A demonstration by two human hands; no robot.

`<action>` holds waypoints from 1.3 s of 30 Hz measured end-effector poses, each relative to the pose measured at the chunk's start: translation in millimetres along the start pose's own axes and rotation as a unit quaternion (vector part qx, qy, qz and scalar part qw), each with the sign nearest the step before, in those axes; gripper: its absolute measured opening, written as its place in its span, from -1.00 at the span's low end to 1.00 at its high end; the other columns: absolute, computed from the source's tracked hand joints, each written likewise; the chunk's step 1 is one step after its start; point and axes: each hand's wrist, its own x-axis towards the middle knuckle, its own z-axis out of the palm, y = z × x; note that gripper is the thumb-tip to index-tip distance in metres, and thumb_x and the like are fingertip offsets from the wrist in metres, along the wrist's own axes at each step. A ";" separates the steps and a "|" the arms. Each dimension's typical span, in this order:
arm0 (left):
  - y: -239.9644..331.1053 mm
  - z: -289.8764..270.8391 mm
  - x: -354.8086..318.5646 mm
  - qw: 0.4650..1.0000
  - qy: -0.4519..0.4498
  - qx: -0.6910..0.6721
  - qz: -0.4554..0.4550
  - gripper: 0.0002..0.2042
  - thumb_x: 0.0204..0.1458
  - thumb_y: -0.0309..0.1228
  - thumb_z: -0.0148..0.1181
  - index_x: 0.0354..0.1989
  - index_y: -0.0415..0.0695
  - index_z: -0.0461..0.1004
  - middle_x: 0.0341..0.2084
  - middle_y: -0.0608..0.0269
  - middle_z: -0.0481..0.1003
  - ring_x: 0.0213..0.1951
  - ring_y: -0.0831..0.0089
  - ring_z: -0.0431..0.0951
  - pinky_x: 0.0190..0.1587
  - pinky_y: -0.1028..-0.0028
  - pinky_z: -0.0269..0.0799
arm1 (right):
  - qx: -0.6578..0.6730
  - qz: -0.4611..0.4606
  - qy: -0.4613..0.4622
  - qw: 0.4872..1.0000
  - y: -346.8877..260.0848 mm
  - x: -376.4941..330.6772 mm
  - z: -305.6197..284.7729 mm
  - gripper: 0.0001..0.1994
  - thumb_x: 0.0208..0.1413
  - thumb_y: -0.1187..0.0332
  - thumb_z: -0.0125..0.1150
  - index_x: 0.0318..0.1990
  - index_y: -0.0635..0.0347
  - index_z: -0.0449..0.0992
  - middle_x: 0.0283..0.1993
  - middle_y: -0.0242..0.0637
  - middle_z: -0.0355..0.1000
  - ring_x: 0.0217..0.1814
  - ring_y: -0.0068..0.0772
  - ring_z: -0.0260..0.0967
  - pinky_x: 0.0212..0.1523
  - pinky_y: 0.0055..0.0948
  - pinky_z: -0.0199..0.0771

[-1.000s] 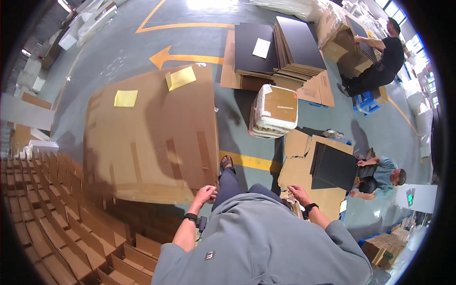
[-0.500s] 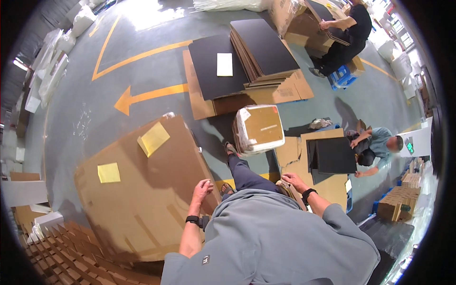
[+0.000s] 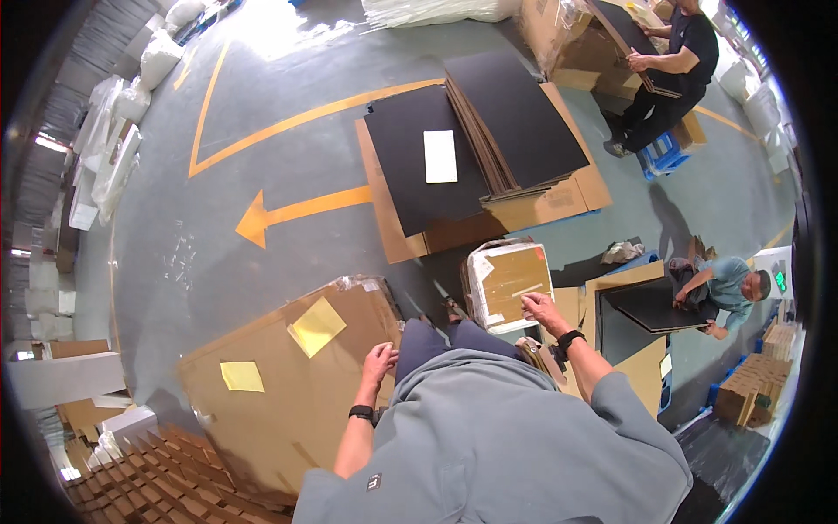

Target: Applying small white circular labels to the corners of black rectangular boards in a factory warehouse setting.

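Note:
My left hand (image 3: 380, 360) lies with fingers spread on the near edge of a large brown cardboard sheet (image 3: 288, 410), which is flat on the floor and carries two yellow notes (image 3: 316, 326). My right hand (image 3: 539, 307) reaches forward to the near edge of a plastic-wrapped bundle of cardboard (image 3: 511, 278) standing just ahead of my knees. Its fingertips touch the bundle's top, and I cannot tell whether they grip it. Both wrists wear dark bands.
Black sheets (image 3: 515, 118) with a white paper (image 3: 441, 155) are stacked on cardboard further ahead, beside an orange floor arrow (image 3: 297, 210). A seated person (image 3: 720, 288) handles a black sheet at right. Another person (image 3: 672, 61) works at the top right. Folded cardboard pieces (image 3: 131, 476) are piled at lower left.
The view has swung, so the large sheet now lies lower left. My right hand has reached out to the wrapped bundle. My left hand stays at the sheet's edge.

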 end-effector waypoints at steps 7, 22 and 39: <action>73.9 -5.5 74.2 0.997 -0.056 0.058 -0.004 -0.63 0.22 -0.19 0.09 0.03 -0.23 0.43 -0.28 0.21 0.57 -0.38 0.57 0.52 -0.31 0.57 0.43 | 0.086 0.065 0.009 0.994 -5.0 16.3 4.5 -0.66 0.23 0.19 0.17 -0.05 0.32 0.50 -0.31 -0.31 0.44 -0.38 -0.58 0.37 -0.38 -0.58 0.39; 259.6 -46.8 281.1 0.974 -0.146 0.174 0.025 -0.62 0.22 -0.15 0.09 0.03 -0.21 0.41 -0.30 0.23 0.55 -0.37 0.56 0.51 -0.30 0.56 0.43 | 0.208 0.161 0.196 0.945 -53.4 62.2 58.3 -0.56 0.18 0.07 0.22 0.05 0.22 0.42 -0.18 -0.28 0.42 -0.24 -0.46 0.45 -0.25 -0.41 0.59; 369.8 180.5 366.6 0.964 -0.172 0.201 0.038 -0.56 0.22 -0.19 0.08 0.15 -0.23 0.31 -0.18 0.14 0.52 -0.26 0.52 0.56 -0.29 0.53 0.46 | 0.427 0.134 0.408 0.795 -85.8 293.2 -69.5 -0.48 0.04 -0.28 0.20 -0.30 0.02 0.33 -0.39 -0.47 0.13 -0.43 -0.57 0.00 -0.47 -0.51 -0.07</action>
